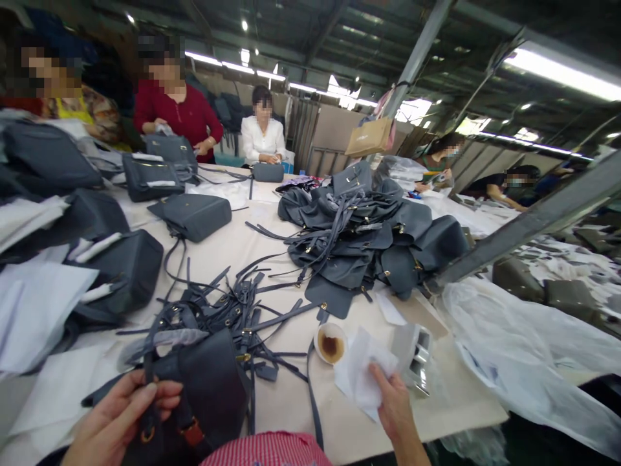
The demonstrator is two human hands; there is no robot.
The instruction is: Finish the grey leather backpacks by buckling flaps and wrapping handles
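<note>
At the near edge of the table a dark grey handbag [213, 375] with a brown leather tag leans in front of me. My left hand [129, 411] pinches the bag's strap [149, 369] between thumb and fingers. Off to the right, my right hand [392, 391] is closed on a thin white sheet [361, 369], which looks like paper or cloth. Just left of the sheet stands a small white bowl [320, 333] with brown liquid or residue in it. Beyond the handbag lies a tangle of grey straps [233, 317] with gold buckles.
A heap of limp grey bags [359, 239] covers the table's middle. Stuffed bags [130, 272] and white paper [43, 298] crowd the left. At right are a shiny metal object [420, 359], plastic sheeting [514, 343] and a slanting post [533, 220]. Several people work across the table.
</note>
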